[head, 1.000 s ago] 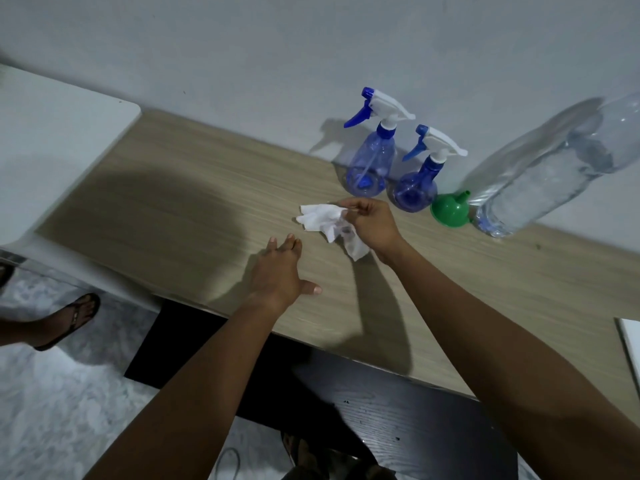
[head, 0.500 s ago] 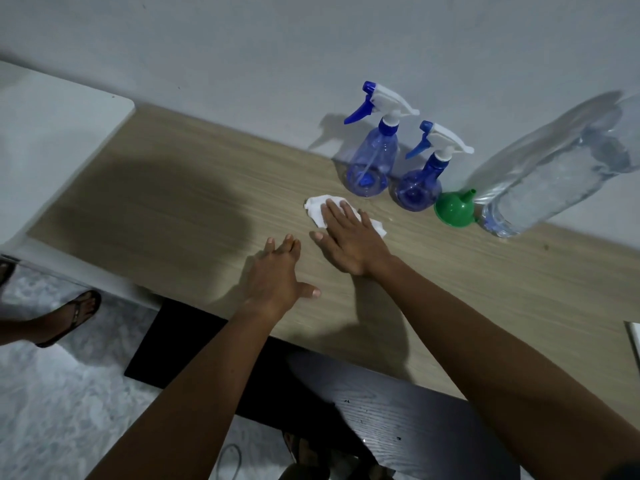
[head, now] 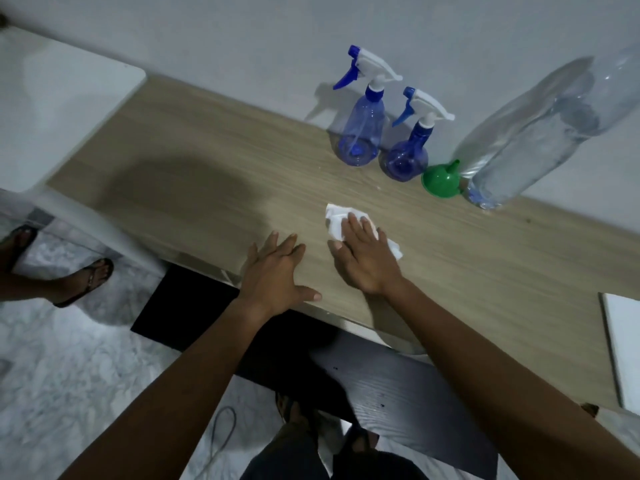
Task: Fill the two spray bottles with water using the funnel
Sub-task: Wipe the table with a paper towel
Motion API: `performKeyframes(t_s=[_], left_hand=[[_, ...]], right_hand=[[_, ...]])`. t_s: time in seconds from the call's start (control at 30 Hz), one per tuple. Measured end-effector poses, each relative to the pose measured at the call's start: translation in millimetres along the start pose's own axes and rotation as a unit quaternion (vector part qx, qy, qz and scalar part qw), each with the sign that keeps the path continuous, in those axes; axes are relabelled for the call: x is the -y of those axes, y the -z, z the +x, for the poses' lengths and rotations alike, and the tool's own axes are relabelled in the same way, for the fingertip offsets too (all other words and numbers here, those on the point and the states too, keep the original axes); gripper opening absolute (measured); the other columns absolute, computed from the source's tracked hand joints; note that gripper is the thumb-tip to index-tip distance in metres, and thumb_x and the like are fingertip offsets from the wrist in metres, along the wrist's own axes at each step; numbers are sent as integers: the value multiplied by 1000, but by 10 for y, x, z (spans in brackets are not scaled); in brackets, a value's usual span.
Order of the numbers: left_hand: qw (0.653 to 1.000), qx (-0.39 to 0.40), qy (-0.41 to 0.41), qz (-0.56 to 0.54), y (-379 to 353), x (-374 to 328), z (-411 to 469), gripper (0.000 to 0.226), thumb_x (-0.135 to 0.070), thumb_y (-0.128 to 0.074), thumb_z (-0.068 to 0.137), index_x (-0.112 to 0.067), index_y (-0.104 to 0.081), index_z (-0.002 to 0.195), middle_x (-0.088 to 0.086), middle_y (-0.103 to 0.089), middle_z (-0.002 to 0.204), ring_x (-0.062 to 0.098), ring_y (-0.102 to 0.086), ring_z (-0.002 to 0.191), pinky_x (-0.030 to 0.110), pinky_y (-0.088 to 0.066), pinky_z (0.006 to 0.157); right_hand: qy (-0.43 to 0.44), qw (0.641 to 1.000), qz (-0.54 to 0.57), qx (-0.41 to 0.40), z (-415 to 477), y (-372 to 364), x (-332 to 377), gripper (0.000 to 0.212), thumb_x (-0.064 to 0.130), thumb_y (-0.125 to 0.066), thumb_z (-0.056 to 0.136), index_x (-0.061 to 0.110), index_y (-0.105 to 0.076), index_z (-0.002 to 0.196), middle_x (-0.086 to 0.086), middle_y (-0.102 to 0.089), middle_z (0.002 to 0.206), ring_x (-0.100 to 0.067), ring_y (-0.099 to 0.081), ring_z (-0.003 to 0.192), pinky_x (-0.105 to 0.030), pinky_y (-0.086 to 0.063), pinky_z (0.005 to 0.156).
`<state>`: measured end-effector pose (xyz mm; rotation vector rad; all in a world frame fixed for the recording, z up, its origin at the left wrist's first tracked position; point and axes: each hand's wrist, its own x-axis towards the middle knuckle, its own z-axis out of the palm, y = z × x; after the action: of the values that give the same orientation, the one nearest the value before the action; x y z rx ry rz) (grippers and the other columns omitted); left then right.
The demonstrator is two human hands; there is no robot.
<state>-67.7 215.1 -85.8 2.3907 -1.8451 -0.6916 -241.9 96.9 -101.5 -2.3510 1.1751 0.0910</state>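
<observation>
Spray bottles (head: 381, 133) stand capped by the wall; right hand (head: 367, 258) presses a tissue (head: 334, 220) flat, wiping; left hand (head: 277, 271) rests spread, bracing.

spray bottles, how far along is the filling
Done: both spray bottles stand capped, funnel set down beside them; fill level unclear. In hand: right hand presses a tissue on the tabletop. Left: apparently only wiping up.

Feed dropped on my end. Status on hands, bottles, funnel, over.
Left hand open, flat on table. Right hand open, pressing tissue down. Left spray bottle, right spray bottle capped, upright; funnel untouched beside water bottle. Nothing in the way.
</observation>
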Motion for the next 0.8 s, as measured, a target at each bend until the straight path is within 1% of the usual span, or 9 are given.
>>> performKeyframes(t_s=[0.07, 0.13, 0.2, 0.3, 0.37, 0.5, 0.63, 0.73, 0.8], left_hand=[[1000, -6, 16, -18, -44, -20, -43, 108, -72, -71, 70, -26, -27, 157, -8, -11, 168, 23, -5, 155, 59, -5, 123], [999, -6, 26, -34, -75, -4, -64, 109, -72, -72, 69, -29, -24, 158, -11, -10, 168, 22, -4, 155, 59, -6, 122], [999, 7, 31, -37, -91, 4, -73, 111, -71, -72, 70, -31, -20, 159, -13, -6, 168, 22, 1, 156, 57, -4, 122], [999, 20, 35, -28, -72, -33, -77, 115, -69, -75, 69, -29, -17, 159, -12, -3, 169, 24, 3, 156, 57, -4, 122], [999, 27, 35, -13, -60, -70, -80, 119, -69, -76, 67, -26, -15, 160, -8, -2, 169, 27, 2, 156, 59, -6, 121], [998, 44, 41, 35, -22, -177, -69, 123, -71, -75, 67, -19, -13, 159, -1, -3, 169, 32, -2, 155, 61, -14, 119], [998, 43, 28, 29, -65, -327, -83, 120, -68, -77, 67, -18, -16, 158, 2, -4, 169, 31, -3, 155, 59, -12, 122], [999, 38, 1, -7, -191, -490, -123, 116, -63, -78, 70, -21, -17, 159, -3, -5, 169, 26, 1, 156, 54, -6, 124], [999, 29, -11, -10, -269, -613, -151, 111, -62, -77, 73, -21, -20, 159, -4, -6, 169, 24, 1, 156, 52, -4, 124]], right_hand=[[47, 999, -8, 20, -242, -143, 118, 66, 50, -22, 108, 13, -16, 163, -3, -7, 172, -23, -1, 159, -47, 1, 125], [83, 996, -21, 39, -404, -217, 135, 78, 61, -10, 100, 14, -15, 163, -2, -6, 172, -21, -1, 159, -47, 1, 125], [107, 992, -37, 49, -494, -223, 38, 87, 64, 1, 93, 16, -14, 163, 1, -6, 172, -18, 0, 159, -47, 2, 126], [132, 988, -54, 58, -675, -222, -148, 88, 69, 6, 94, 18, -13, 163, 3, -6, 172, -17, 2, 159, -47, 1, 127], [155, 984, -74, 51, -852, -265, -233, 86, 66, 9, 94, 19, -13, 164, 4, -6, 172, -16, 2, 159, -47, 1, 127], [195, 976, -81, 56, -1131, -278, -410, 76, 60, 2, 100, 22, -13, 164, 7, -5, 171, -13, 2, 158, -42, 6, 126], [157, 983, -89, 33, -1258, -247, -608, 72, 60, 0, 101, 26, -12, 164, 11, -4, 171, -10, 4, 158, -45, 5, 127], [87, 994, -64, 7, -1327, -230, -681, 66, 56, -12, 106, 25, -14, 163, 10, -5, 171, -9, 4, 158, -48, 1, 128], [72, 996, -52, 6, -1345, -210, -697, 63, 53, -17, 108, 24, -15, 163, 10, -5, 171, -10, 4, 158, -47, 3, 128]])
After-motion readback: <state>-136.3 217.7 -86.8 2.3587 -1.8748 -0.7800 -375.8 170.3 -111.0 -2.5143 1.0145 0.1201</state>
